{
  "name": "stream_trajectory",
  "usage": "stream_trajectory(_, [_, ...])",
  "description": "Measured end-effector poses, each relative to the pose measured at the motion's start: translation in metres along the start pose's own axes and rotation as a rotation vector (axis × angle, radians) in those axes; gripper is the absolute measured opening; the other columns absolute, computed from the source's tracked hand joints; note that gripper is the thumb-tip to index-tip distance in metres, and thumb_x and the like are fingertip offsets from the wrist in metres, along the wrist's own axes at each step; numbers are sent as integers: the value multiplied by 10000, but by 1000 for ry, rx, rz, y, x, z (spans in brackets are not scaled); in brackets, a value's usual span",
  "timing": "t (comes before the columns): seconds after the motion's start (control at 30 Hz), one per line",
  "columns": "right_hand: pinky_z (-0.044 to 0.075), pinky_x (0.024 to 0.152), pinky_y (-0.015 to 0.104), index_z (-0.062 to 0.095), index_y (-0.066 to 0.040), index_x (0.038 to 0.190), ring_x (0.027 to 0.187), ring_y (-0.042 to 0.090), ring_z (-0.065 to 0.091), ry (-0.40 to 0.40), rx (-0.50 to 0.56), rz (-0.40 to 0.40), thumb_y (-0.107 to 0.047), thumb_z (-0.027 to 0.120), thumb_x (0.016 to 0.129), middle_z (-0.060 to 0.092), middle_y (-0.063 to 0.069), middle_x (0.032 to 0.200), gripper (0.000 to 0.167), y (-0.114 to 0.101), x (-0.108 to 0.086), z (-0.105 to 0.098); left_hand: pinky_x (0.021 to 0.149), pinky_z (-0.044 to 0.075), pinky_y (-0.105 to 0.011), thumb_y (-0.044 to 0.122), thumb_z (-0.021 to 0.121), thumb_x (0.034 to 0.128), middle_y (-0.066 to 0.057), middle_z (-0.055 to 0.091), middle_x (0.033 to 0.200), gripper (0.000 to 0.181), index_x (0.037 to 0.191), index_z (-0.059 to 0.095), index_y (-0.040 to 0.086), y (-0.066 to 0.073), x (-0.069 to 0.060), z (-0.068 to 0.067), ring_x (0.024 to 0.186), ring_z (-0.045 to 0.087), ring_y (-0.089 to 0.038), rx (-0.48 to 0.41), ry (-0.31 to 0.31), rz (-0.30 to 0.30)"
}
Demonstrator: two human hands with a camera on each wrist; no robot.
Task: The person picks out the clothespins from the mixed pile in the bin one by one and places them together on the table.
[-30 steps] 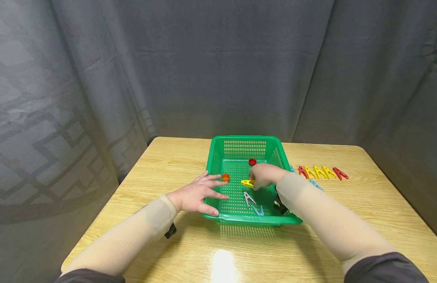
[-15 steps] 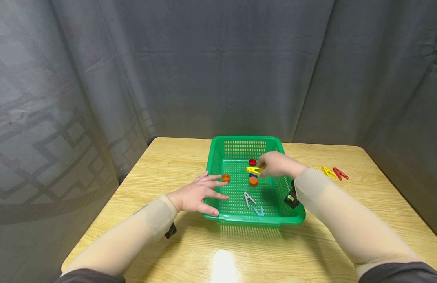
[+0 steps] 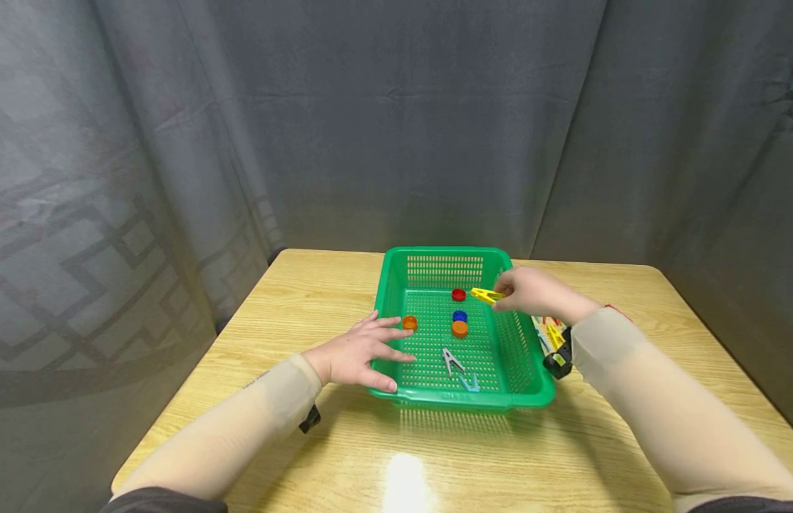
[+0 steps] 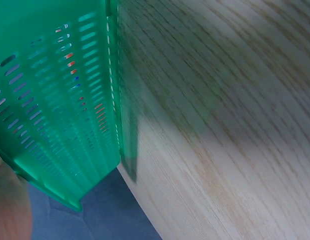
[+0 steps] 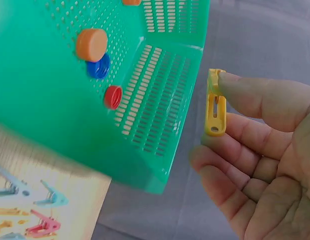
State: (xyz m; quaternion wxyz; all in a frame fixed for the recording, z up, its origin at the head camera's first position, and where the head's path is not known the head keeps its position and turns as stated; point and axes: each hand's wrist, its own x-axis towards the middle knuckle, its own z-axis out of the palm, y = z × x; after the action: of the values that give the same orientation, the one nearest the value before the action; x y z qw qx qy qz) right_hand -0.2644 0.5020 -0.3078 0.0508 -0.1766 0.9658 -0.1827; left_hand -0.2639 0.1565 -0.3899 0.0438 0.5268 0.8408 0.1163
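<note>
In the head view, my right hand (image 3: 536, 293) pinches a yellow clothespin (image 3: 487, 295) above the right side of the green basket (image 3: 541, 388). The right wrist view shows this clothespin (image 5: 216, 105) between thumb and fingers. My left hand (image 3: 360, 354) lies spread with straight fingers over the basket's left rim. Inside the basket are a red cap (image 3: 458, 294), a blue cap (image 3: 459, 315) and two orange caps, one on the right (image 3: 459, 329) and one on the left (image 3: 410, 323). A grey clothespin (image 3: 452, 362) and a light blue clothespin (image 3: 469, 382) lie near its front.
To the right of the basket, several clothespins lie on the wooden table (image 3: 293, 285), partly hidden by my right arm; a red one (image 5: 43, 224) and a light blue one (image 5: 53, 195) show in the right wrist view. Grey curtains (image 3: 396, 128) hang behind the table.
My right hand has lifted the yellow clothespin and carried it to the right, from over the basket's middle toward its right rim. The blue and right orange caps now show. My left hand stays put.
</note>
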Motion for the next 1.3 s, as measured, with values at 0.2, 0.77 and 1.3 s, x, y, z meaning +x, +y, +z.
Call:
stream_trajectory(0.2, [506,695,397,679,5,1039,672,171,552,35,27,20,-180,703,854,667,81,918,263,10,-9,-5,1134,5,-578,544,609,849,-55,375,1520,544,1299,633,240,-1,-1,0,1456,160,-278,-10,1,9])
stream_trajectory(0.77, [507,645,390,639,67,1088,762,226,592,147,71,153,-245,665,893,658,161,968,369,45,-42,-16,1136,2,-569,565,592,851,-38,365,1527,555,1306,626,249,-1,-2,1,1459,148,-261,-9,2,0])
stream_trajectory(1.3, [472,802,573,530,157,1225,1035,493,534,159,85,366,-346,641,905,523,371,1209,607,105,-75,6,1133,4,-579,560,595,851,-52,374,1521,549,1298,633,242,0,-2,0,1458,150,-273,-13,6,5])
